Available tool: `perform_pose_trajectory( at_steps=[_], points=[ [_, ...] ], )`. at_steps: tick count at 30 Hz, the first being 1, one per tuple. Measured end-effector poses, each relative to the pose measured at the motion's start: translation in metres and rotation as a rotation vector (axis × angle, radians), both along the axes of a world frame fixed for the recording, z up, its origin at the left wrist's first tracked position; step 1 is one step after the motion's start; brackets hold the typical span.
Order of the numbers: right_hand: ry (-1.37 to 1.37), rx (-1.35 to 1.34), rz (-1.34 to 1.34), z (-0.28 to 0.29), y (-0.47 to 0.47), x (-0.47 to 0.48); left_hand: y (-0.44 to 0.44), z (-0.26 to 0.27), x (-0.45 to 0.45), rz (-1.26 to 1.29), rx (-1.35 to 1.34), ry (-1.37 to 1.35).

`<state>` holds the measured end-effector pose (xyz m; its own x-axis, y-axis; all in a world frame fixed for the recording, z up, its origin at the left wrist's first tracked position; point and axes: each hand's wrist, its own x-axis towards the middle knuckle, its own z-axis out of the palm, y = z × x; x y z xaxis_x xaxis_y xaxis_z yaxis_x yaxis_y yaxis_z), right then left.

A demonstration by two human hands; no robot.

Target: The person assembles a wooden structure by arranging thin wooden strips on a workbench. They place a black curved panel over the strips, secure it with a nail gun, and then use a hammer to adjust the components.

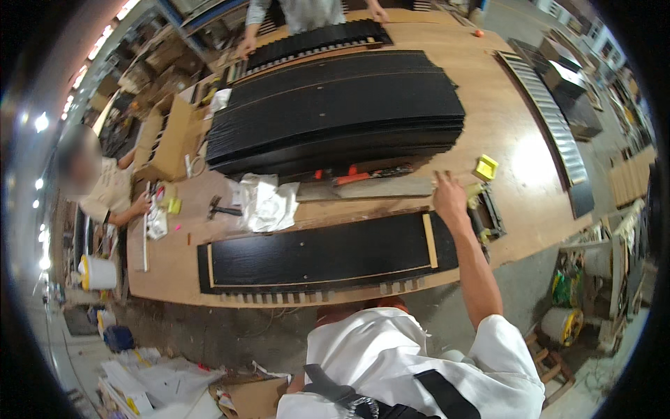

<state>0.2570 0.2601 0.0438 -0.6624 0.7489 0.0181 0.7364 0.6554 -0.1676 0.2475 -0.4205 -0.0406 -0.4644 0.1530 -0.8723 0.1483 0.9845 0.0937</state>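
My right hand (449, 198) reaches over the table, its fingertips at the right end of a long greyish wooden board (366, 189). Whether the fingers grip the board cannot be made out. Just right of the hand lies a pneumatic nail gun (484, 209), partly covered by my forearm. Nearest me, a long black panel (256, 259) lies flat, with a pale wooden strip (430, 241) across its right end and another strip (211, 266) at its left. My left hand is out of view.
A tall stack of black panels (335, 110) fills the table's middle. Orange-handled tools (361, 177), a crumpled white bag (268, 203), a hammer (222, 209) and a yellow block (486, 167) lie about. One co-worker (314, 13) handles a slatted black piece opposite; another person (112, 183) works at left.
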Motion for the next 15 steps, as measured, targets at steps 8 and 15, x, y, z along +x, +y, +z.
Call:
perform_pose_trajectory(
  at_steps=[8,15],
  points=[
    [-0.291,-0.172,0.502,-0.046,-0.031,-0.171,0.203,0.102,-0.134,-0.060,0.940,0.731],
    [-0.130,-0.039,0.523,0.011,-0.059,-0.129,0.252,0.047,-0.174,-0.568,0.890,0.868]
  ],
)
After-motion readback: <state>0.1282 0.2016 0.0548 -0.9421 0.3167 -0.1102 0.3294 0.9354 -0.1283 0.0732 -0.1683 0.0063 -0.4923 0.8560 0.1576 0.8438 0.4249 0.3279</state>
